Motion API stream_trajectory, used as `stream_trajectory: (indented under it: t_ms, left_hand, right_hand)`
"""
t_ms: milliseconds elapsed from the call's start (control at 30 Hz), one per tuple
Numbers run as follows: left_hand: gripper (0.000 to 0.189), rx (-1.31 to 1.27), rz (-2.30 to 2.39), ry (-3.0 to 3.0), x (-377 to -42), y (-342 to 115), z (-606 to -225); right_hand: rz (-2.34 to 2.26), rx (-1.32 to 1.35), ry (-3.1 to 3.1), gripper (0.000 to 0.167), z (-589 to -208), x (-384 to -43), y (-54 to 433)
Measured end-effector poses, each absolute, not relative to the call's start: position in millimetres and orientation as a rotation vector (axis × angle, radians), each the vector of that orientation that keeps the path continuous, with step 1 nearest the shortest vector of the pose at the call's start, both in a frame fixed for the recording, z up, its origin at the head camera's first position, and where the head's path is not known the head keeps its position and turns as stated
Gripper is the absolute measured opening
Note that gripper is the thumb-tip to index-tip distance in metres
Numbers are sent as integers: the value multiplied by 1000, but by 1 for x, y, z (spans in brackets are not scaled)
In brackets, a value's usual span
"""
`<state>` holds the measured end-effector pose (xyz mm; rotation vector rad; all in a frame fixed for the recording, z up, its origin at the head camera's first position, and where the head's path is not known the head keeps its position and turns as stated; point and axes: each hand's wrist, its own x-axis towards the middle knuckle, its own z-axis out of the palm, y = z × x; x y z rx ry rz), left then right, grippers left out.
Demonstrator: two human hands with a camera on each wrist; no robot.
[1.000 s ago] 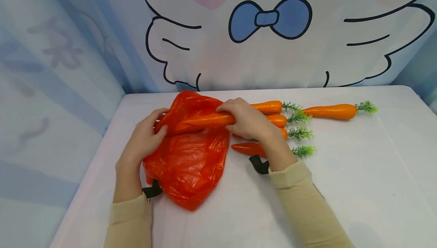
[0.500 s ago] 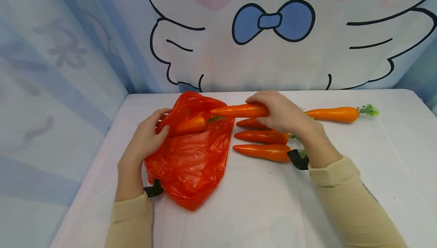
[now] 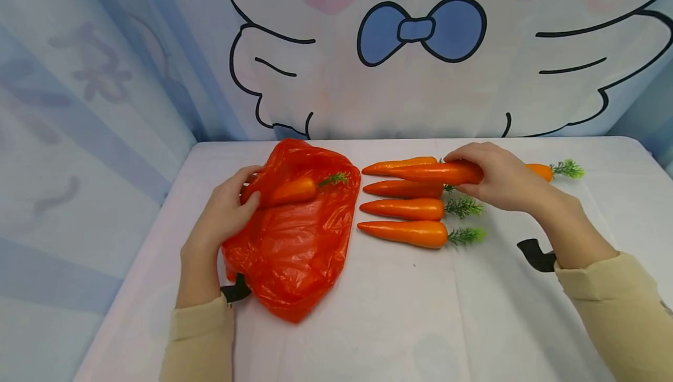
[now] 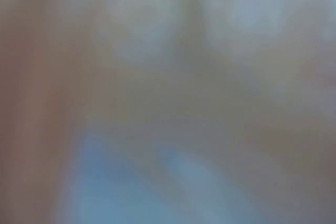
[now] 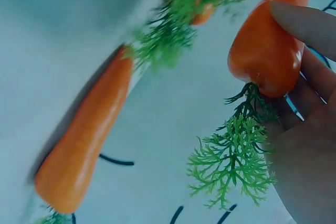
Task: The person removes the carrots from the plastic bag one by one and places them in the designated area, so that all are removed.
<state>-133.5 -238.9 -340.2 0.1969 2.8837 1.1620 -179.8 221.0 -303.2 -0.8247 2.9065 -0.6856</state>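
Observation:
In the head view my left hand [image 3: 226, 209] grips the left side of a red plastic bag [image 3: 294, 253], thumb on top. Within the bag's opening lies an orange carrot [image 3: 294, 191], its green top showing and its tip end hidden. My right hand [image 3: 502, 179] holds another carrot [image 3: 433, 172] by its thick end, above a row of carrots, tip pointing left. The right wrist view shows thumb and fingers round this held carrot [image 5: 268, 51], with its leafy top [image 5: 233, 156] hanging free. Everything in the left wrist view is blurred.
Several carrots [image 3: 405, 234] lie in a row right of the bag, tips left. One more carrot [image 3: 541, 172] lies farther right, partly behind my right hand. The white table [image 3: 368, 323] meets a printed curtain [image 3: 420, 96] at the back.
My right hand has moved right with its carrot, from over the bag to above the row. This uncovers the carrot in the bag. The left hand keeps its hold.

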Motion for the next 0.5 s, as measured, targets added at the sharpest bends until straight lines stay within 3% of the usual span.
stream_trajectory:
  t_ms: [500]
  left_hand:
    - [50,179,1185,2869,-133,-240,-340]
  right_hand:
    - [-664,-670,2971,46,-323,-176,278]
